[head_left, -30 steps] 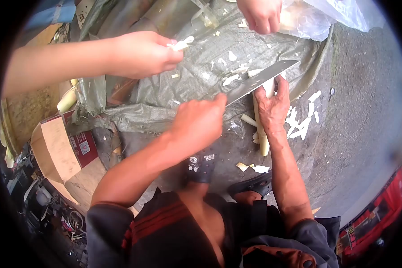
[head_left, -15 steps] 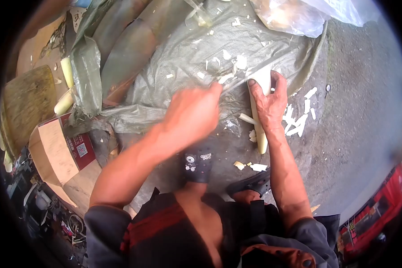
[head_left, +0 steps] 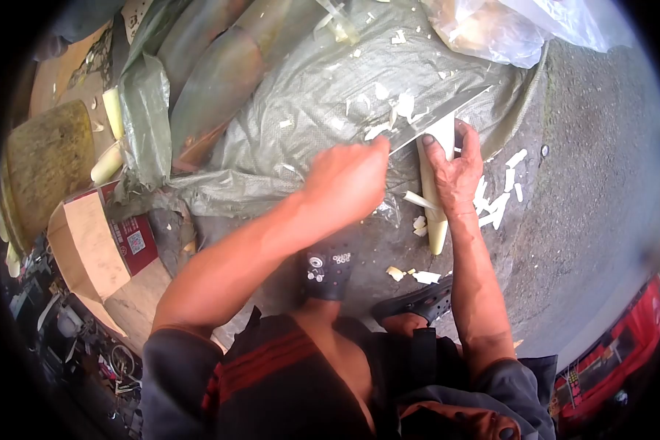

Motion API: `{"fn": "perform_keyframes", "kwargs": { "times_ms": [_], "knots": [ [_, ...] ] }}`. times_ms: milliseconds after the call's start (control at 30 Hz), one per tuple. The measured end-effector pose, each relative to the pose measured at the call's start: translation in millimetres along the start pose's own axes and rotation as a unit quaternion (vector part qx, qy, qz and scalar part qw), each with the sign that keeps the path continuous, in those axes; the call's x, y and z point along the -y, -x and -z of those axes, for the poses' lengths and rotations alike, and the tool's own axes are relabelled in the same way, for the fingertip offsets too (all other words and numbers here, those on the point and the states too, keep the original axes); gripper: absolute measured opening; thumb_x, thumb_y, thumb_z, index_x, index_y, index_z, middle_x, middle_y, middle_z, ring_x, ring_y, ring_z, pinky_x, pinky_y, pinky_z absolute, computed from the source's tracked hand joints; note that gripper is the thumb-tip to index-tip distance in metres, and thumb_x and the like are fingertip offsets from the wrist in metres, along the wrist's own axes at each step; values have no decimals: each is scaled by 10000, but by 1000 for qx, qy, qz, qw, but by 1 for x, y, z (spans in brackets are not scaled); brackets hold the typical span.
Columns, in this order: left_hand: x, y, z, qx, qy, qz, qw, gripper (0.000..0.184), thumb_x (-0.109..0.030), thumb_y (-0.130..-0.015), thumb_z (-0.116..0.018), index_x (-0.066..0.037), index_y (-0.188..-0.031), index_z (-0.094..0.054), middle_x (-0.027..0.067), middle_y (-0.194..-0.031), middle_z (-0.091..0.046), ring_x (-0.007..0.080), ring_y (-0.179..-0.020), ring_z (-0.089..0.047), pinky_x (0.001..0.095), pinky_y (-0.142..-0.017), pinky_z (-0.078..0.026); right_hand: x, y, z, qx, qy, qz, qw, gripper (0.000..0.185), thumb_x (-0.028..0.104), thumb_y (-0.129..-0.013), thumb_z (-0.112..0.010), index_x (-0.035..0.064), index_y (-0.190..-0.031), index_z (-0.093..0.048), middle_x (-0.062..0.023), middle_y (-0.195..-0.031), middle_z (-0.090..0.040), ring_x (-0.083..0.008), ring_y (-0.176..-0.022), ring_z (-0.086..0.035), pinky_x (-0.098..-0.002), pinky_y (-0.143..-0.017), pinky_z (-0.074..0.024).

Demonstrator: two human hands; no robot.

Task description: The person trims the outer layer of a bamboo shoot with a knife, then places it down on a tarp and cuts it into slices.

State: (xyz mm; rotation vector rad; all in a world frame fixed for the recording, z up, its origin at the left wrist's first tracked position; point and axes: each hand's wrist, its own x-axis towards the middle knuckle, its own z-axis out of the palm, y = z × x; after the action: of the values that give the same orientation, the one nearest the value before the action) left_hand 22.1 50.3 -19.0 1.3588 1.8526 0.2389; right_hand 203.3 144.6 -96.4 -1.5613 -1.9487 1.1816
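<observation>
One flat metal knife (head_left: 443,114) crosses a smooth, tapering stalk (head_left: 430,180).

A crumpled grey-green woven sheet (head_left: 301,95) spreads over the ground; a clear plastic bag (head_left: 484,33) lies on its upper right part; near its lower left corner is an open cardboard box (head_left: 92,238), a QR code (head_left: 135,243) on its red side; beyond that sits a yellow-stained panel (head_left: 50,158); rough grey pavement (head_left: 594,161) fills the right, with dark clutter (head_left: 70,323) lower left and something red (head_left: 627,345) lower right.
</observation>
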Motion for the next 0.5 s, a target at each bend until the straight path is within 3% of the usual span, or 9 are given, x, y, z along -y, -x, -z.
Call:
{"fn": "perform_keyframes", "kwargs": {
  "times_ms": [133,233,267,367,400,500],
  "knots": [
    [-7,-34,2,14,-37,-14,999,208,-72,-868,-552,73,-1013,-593,269,-776,-674,445,-761,-681,537,-687,-532,3,1,3,8,10,-4,1000,597,282,-771,-815,8,-1243,-573,-156,-1157,-618,-312,-1067,-619,-398,-938,-488],
    [-5,-44,9,18,-25,3,1000,217,-94,-886,-548,46,-1040,-609,255,-836,-688,438,-808,-684,514,-718,-541,14,6,4,-26,157,88,983,644,285,-754,-824,-5,-1261,-553,-181,-1196,-590,-335,-1107,-597,-412,-961,-479],
    [1,-45,8,8,-12,8,1000,218,-103,-891,-548,32,-1049,-614,246,-850,-691,439,-815,-681,511,-722,-539,17,8,3,-20,169,39,985,699,296,-742,-829,-25,-1286,-530,-203,-1216,-573,-355,-1129,-584,-425,-971,-477],
    [10,-24,6,-47,37,11,998,202,-129,-908,-553,0,-1050,-616,217,-820,-680,429,-774,-666,503,-689,-512,17,3,15,35,69,-31,997,721,304,-737,-825,-39,-1298,-530,-224,-1229,-572,-350,-1133,-586,-427,-972,-477],
    [12,-15,8,-76,52,8,996,194,-138,-913,-556,-9,-1046,-614,207,-797,-674,424,-750,-659,499,-671,-499,6,1,19,49,20,-26,998,641,279,-763,-790,-34,-1277,-567,-185,-1138,-630,-283,-1022,-637,-386,-888,-515],
    [12,18,22,-75,109,45,990,188,-161,-923,-572,1,-1015,-595,206,-698,-616,399,-650,-609,471,-612,-450,37,-1,35,193,-184,-181,946,556,298,-795,-741,-16,-1236,-614,-124,-1004,-669,-207,-877,-657,-339,-774,-534]
  ]
}}
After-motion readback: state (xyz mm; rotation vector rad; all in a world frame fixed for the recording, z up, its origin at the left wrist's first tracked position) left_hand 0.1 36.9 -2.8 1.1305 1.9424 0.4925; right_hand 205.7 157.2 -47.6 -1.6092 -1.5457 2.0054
